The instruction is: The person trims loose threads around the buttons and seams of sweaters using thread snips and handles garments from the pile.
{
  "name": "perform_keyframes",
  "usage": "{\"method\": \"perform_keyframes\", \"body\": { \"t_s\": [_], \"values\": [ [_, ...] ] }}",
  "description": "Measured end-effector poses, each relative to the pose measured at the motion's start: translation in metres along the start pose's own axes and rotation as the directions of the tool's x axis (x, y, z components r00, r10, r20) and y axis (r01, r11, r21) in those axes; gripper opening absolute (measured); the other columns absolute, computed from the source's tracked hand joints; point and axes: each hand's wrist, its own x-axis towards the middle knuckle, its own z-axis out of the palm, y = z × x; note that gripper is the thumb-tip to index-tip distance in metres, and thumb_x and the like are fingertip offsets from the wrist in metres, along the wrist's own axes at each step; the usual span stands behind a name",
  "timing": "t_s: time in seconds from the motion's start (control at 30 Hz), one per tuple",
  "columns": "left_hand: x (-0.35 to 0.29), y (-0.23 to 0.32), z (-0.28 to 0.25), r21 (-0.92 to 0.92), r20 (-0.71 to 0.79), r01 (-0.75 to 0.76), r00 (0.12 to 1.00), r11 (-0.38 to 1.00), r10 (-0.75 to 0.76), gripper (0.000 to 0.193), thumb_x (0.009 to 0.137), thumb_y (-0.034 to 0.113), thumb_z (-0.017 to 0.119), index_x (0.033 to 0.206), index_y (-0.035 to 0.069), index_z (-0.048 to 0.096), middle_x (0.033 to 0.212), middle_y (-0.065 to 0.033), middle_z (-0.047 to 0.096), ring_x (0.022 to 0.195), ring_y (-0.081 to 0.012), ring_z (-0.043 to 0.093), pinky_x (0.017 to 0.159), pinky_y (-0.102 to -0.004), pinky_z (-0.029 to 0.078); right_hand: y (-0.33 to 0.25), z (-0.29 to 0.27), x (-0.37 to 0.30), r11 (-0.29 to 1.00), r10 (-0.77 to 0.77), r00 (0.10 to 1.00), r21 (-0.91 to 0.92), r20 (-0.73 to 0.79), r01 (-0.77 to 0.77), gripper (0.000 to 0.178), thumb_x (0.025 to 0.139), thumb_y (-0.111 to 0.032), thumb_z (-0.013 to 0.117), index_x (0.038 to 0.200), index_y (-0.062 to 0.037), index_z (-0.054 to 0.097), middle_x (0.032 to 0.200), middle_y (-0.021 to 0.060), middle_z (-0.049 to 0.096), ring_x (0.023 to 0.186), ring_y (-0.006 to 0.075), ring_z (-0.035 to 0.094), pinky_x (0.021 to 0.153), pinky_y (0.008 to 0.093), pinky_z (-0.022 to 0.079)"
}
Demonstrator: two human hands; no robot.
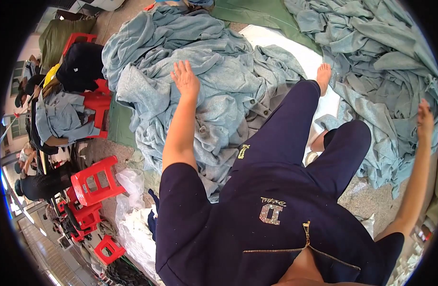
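Note:
A large heap of grey-blue cloth garments [219, 90] lies in front of me on the left, with dark buttons showing on some. My left hand [185, 82] is over this heap with its palm flat and fingers spread. Nothing is in it, and I cannot tell whether it touches the cloth. Out to the far right, my right hand [424, 119] is held beside a second heap of similar grey-blue garments [386, 81]. Its fingers look loosely extended and hold nothing I can see. My bare foot [324, 76] rests between the two heaps.
White sheeting [276, 40] and a green sheet [266, 12] lie under the heaps. Red plastic stools [99, 181] stand at the left, some with garments on them. Clear plastic [133, 229] is bunched beside me. Several people sit at the far left.

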Motion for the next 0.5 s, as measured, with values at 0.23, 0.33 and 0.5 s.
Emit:
{"method": "perform_keyframes", "body": {
  "t_s": [0.23, 0.33, 0.5],
  "values": [
    [0.033, -0.017, -0.015, -0.131, 0.61, 0.141, 0.792, 0.981, -0.032, 0.024, 0.087, 0.021, 0.052, 0.097, 0.002, 0.065, 0.093, -0.0271, 0.068, 0.093, -0.0423, 0.066, 0.079, -0.0481, 0.052, 0.001, 0.226, -0.229, 0.992, 0.123, 0.94, -0.029, 0.318, -0.12, 0.016, 0.094, -0.014, 0.06, 0.108, -0.0047, 0.062, 0.079, -0.0029, 0.06, 0.059, 0.0009, 0.048, 0.047, 0.0153, 0.029],
    [0.058, -0.013, -0.068, -0.54, 0.69, 0.54, 0.723, 0.645, -0.028, 0.024, 0.089, 0.025, 0.059, 0.093, 0.002, 0.064, 0.083, -0.0167, 0.069, 0.08, -0.0298, 0.068, 0.071, -0.0404, 0.053, -0.004, 0.289, -0.279, 0.983, 0.164, 0.888, 0.009, 0.43, -0.186, 0.012, 0.095, -0.013, 0.059, 0.104, -0.0057, 0.061, 0.079, -0.0015, 0.059, 0.06, 0.003, 0.05, 0.05, 0.0149, 0.032],
    [0.12, -0.045, -0.157, -0.661, 0.637, 0.612, 0.763, -0.434, 0.105, 0.017, 0.095, 0.017, 0.058, 0.097, 0.0, 0.063, 0.09, -0.0085, 0.069, 0.074, -0.0195, 0.066, 0.064, -0.029, 0.052, -0.046, 0.386, -0.324, 0.964, 0.05, 0.706, 0.151, 0.706, -0.22, 0.012, 0.094, -0.006, 0.059, 0.104, -0.0002, 0.062, 0.084, 0.0037, 0.062, 0.071, 0.0079, 0.057, 0.069, 0.0214, 0.048]
  ]
}}
